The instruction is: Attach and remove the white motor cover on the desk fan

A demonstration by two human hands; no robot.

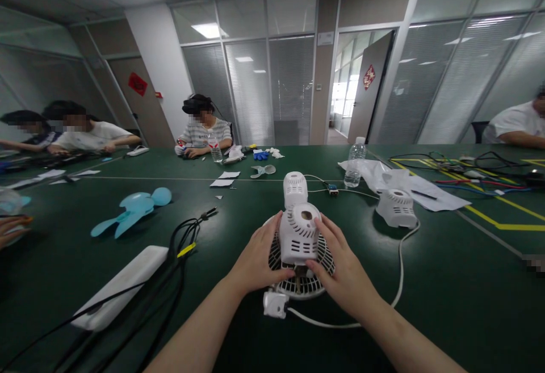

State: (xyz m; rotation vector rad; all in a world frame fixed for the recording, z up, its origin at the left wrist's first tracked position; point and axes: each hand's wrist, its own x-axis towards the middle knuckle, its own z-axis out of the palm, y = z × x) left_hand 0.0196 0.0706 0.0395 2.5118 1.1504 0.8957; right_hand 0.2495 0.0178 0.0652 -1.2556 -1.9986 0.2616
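Observation:
A white vented fan motor cover (pixel 298 242) is held between my two hands, just above the back of a round white fan grille (pixel 293 289) lying on the table. My left hand (pixel 259 259) grips the cover's left side, thumb at its near lower edge. Opposite it, my right hand (pixel 340 256) has its fingers along the right side and its thumb at the same edge. Under the cover, a bit of the motor shows in a dark gap. A second white vented housing (pixel 295 190) stands right behind. Below my hands lies a white plug (pixel 275 304) on a white cord.
Another vented cover (pixel 397 208) sits to the right beside a water bottle (pixel 356 163) and papers. On the left are light blue fan blades (pixel 137 208), a white power strip (pixel 123 288) and black cables (pixel 181 265). Several people (pixel 204 129) sit around the green table.

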